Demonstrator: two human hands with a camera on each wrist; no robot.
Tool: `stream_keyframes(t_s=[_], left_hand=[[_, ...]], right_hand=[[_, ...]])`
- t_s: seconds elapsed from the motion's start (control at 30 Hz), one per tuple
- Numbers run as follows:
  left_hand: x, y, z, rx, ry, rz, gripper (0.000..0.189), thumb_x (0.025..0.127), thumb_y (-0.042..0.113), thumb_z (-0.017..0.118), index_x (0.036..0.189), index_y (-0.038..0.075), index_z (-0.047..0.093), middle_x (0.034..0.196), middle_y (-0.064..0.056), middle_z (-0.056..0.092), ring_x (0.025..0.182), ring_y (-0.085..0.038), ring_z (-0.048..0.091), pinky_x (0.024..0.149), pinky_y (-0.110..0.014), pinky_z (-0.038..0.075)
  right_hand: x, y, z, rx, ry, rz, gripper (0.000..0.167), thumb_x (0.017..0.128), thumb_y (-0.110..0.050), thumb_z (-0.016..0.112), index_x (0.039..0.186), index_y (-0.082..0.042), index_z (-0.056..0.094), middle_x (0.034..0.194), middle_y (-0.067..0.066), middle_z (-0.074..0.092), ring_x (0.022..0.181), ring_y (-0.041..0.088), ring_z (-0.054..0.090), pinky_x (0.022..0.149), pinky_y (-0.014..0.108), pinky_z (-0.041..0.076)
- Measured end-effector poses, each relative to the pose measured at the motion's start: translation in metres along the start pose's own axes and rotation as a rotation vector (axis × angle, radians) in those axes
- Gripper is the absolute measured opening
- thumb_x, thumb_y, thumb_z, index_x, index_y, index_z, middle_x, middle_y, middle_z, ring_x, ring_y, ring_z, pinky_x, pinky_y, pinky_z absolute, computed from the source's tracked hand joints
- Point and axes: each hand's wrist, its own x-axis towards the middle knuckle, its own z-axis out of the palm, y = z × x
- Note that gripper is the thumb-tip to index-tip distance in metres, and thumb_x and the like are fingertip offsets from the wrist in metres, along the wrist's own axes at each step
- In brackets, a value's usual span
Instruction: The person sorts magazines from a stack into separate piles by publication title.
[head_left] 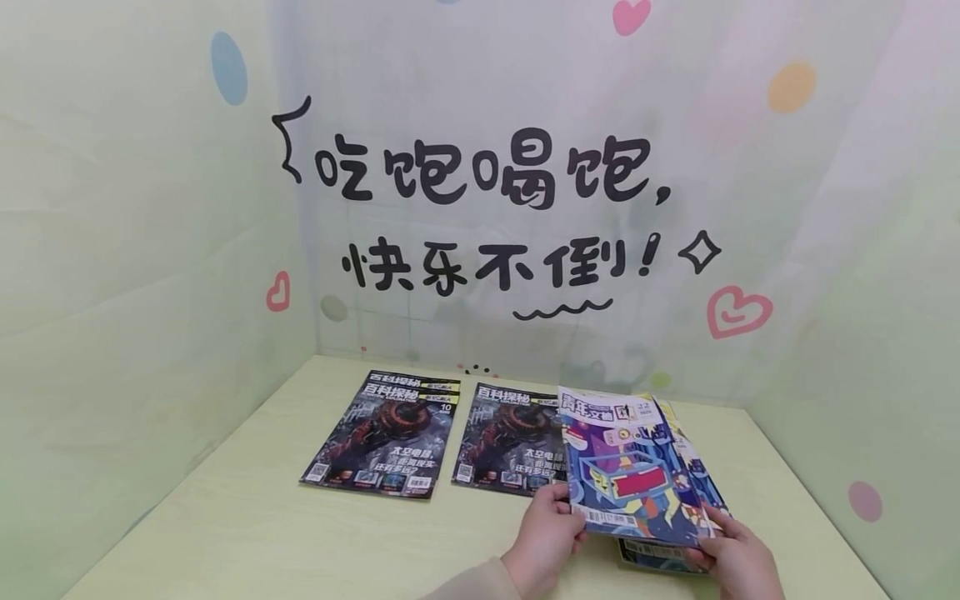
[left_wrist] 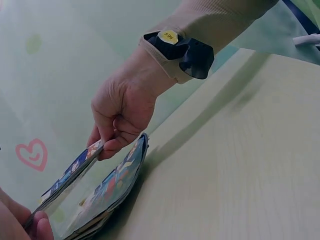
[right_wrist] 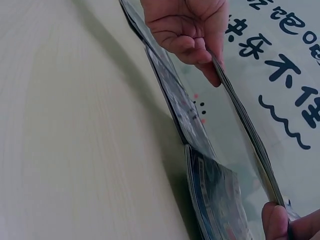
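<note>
A colourful magazine [head_left: 622, 475] with a purple and blue cover is held above the table by both hands. My left hand [head_left: 543, 533] pinches its lower left corner, and my right hand [head_left: 738, 554] pinches its lower right corner. Seen edge-on in the right wrist view, the raised magazine [right_wrist: 250, 135] is apart from the magazines lying below it. Underneath is a stack of magazines [head_left: 660, 557], mostly hidden; another blue-covered one shows at its right side. Just left, a dark-covered magazine [head_left: 502, 442] is partly covered from view by the held one.
Two overlapping dark magazines [head_left: 382, 437] with matching covers lie further left on the pale wooden table [head_left: 300, 542]. Printed fabric walls [head_left: 480, 100] with black lettering, hearts and dots enclose the table at the back and both sides.
</note>
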Motion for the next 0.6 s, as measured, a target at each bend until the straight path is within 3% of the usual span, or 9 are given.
stream_keyframes(t_s=[0.2,0.33,0.43,0.6], left_hand=[[0.000,-0.004,0.027,0.029,-0.003,-0.055,0.043,0.082,-0.011,0.055,0.124,-0.007,0.046,0.082,-0.006,0.046,0.060,-0.015,0.049,0.053,-0.024,0.042],[0.000,-0.007,0.043,0.056,-0.003,-0.077,0.041,0.082,-0.011,0.056,0.122,-0.004,0.048,0.083,-0.007,0.046,0.060,-0.015,0.051,0.052,-0.024,0.045],[0.000,-0.011,0.053,0.074,-0.002,-0.077,0.038,0.082,-0.011,0.058,0.119,-0.002,0.050,0.082,-0.007,0.047,0.059,-0.015,0.052,0.051,-0.023,0.047],[0.002,-0.015,0.062,0.130,-0.024,-0.106,0.036,0.084,-0.009,0.061,0.118,-0.003,0.051,0.080,-0.007,0.048,0.059,-0.014,0.054,0.054,-0.026,0.052]], right_hand=[[0.012,0.003,-0.028,-0.029,0.006,0.016,0.059,0.092,0.016,0.041,0.146,0.012,0.018,0.128,0.043,0.034,0.072,0.016,0.060,0.069,0.032,0.058],[0.019,0.005,-0.045,-0.026,0.055,0.034,0.060,0.090,0.017,0.041,0.146,0.012,0.019,0.107,0.039,0.049,0.070,0.019,0.059,0.068,0.035,0.059],[0.025,0.007,-0.057,-0.018,0.051,0.042,0.061,0.090,0.018,0.039,0.146,0.011,0.016,0.086,0.021,0.059,0.069,0.019,0.060,0.068,0.036,0.059],[0.035,0.014,-0.073,-0.014,0.016,0.066,0.063,0.090,0.019,0.037,0.147,0.011,0.011,0.074,0.005,0.059,0.069,0.018,0.062,0.070,0.036,0.059]])
